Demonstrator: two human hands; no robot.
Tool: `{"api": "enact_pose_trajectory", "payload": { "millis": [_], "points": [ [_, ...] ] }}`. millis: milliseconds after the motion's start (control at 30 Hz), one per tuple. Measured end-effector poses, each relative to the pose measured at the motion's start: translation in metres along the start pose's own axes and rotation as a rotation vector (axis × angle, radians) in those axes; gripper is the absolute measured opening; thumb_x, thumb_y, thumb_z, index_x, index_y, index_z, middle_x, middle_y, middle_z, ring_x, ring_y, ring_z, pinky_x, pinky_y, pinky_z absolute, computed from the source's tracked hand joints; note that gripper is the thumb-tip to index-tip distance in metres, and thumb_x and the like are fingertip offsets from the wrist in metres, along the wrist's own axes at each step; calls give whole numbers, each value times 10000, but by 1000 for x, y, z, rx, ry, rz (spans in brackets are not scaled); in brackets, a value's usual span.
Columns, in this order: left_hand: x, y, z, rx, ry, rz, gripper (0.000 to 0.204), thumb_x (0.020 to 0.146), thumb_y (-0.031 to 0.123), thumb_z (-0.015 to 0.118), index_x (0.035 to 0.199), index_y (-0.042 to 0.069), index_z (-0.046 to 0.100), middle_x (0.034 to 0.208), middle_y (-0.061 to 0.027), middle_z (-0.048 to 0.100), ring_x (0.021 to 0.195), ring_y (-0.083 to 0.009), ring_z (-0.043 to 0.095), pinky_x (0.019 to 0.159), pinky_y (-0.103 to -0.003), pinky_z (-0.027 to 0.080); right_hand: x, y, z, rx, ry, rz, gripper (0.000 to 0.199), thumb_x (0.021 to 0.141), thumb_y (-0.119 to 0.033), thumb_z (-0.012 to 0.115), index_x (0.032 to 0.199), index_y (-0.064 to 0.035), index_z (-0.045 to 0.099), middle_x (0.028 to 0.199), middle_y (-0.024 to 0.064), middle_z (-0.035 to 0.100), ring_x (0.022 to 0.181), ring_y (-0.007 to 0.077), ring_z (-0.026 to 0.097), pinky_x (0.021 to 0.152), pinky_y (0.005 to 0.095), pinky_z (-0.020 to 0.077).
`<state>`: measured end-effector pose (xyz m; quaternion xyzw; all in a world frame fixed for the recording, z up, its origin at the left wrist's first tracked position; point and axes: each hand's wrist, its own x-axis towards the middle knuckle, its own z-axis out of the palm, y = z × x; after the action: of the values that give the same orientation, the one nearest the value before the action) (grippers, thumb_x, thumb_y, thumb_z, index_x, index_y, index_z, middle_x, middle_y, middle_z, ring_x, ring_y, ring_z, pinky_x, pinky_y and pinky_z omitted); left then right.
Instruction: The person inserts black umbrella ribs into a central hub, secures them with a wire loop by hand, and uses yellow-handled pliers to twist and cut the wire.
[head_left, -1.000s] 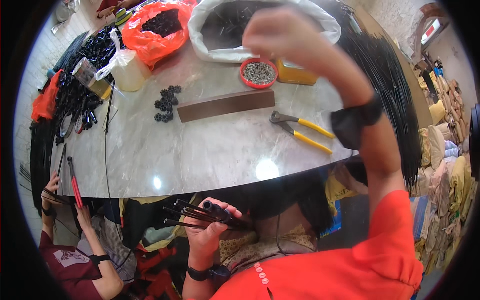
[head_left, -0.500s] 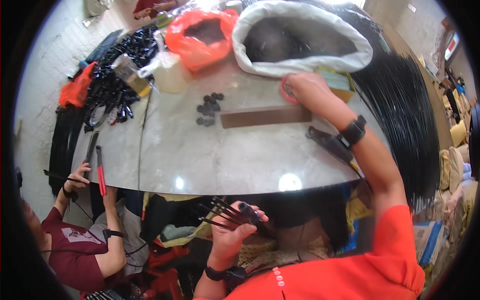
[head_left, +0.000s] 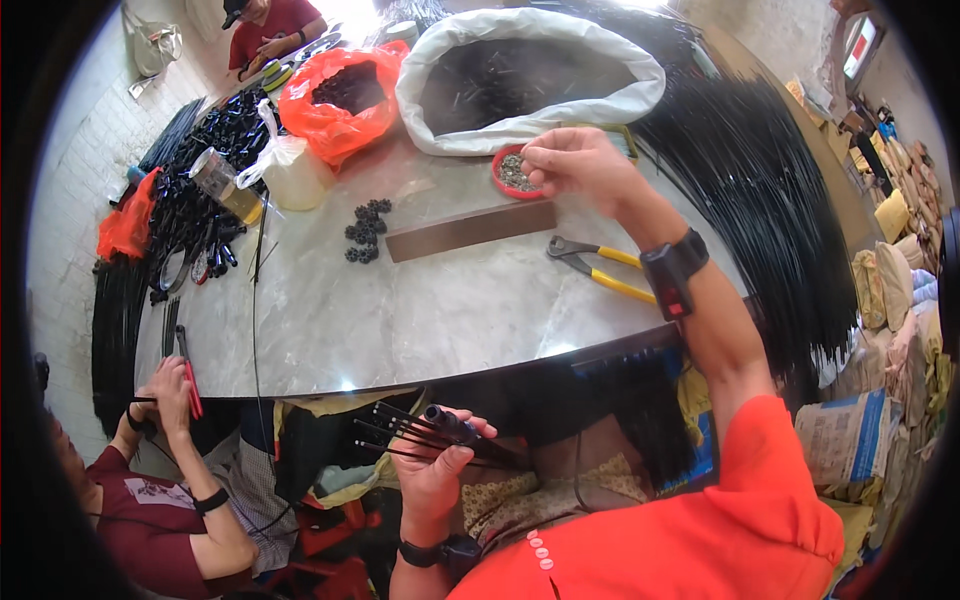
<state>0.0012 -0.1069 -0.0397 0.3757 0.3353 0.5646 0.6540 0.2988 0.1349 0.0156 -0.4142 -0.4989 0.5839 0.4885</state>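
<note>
Below the table's front edge, my left hand (head_left: 432,480) is closed around a bundle of thin black rods (head_left: 392,428). A short black tube-shaped piece (head_left: 447,420) shows at the upper side of the same grip. My right hand (head_left: 580,165) is raised beside a round red dish (head_left: 497,180) of small metal pieces (head_left: 515,172). Its thumb and forefinger are pinched together; anything between them is too small to make out. Yellow-handled pincers (head_left: 600,268) lie below the right hand. A brown bar (head_left: 470,231) rests on the table left of them.
Small black ribbed parts (head_left: 366,232) sit left of the bar. A large white sack (head_left: 640,92) and a red bag (head_left: 300,125) of black pieces stand behind. Long black rods (head_left: 770,190) cover the right side. A co-worker (head_left: 150,510) with red-handled pliers (head_left: 190,385) sits at left.
My right hand has risen out of the red dish, its fingers now pinched. The left hand keeps its bundle. The view has shifted, and the co-worker's hands have come together.
</note>
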Motion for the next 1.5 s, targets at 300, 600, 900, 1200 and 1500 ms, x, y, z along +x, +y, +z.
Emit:
{"api": "enact_pose_trajectory", "payload": {
  "millis": [300, 600, 900, 1200, 1500],
  "points": [
    [-12, 0, 3, 55, 25, 18, 416, 824, 198, 795, 1127, -28, 620, 959, -174, 693, 876, -298, 686, 837, -428, 534, -105, 3, 49, 510, -327, 35, 173, 931, -48, 651, 1091, 8, 682, 982, 107, 708, 814, 148, 702, 683, 270, 591],
    [-21, 4, 5, 53, 45, 46, 439, 839, 195, 786, 1159, -36, 595, 987, -184, 692, 899, -299, 685, 860, -433, 534, -152, 44, 89, 730, -431, 73, 213, 924, -34, 656, 1126, 30, 635, 970, 129, 689, 797, 173, 700, 664, 278, 604],
    [-32, 5, 2, -23, 49, 34, 389, 825, 48, 759, 1172, -51, 613, 1026, -191, 706, 945, -299, 695, 903, -407, 529, -174, 70, 114, 911, -467, 156, 143, 924, -22, 645, 1062, 15, 633, 923, 130, 663, 776, 173, 691, 640, 273, 608],
    [-33, 4, 3, 50, 67, 44, 430, 832, 157, 780, 1165, -37, 591, 1001, -184, 695, 916, -308, 691, 864, -428, 539, -185, 82, 125, 895, -423, 205, 128, 916, -20, 655, 1040, 13, 652, 885, 100, 653, 769, 151, 675, 642, 264, 595],
    [-32, 5, 3, -40, 35, 53, 397, 821, 74, 777, 1169, -46, 628, 1011, -173, 716, 935, -283, 701, 880, -386, 543, -191, 87, 134, 848, -395, 226, 142, 895, -17, 681, 1029, 22, 657, 855, 96, 662, 750, 148, 669, 637, 261, 589]
  ]
}}
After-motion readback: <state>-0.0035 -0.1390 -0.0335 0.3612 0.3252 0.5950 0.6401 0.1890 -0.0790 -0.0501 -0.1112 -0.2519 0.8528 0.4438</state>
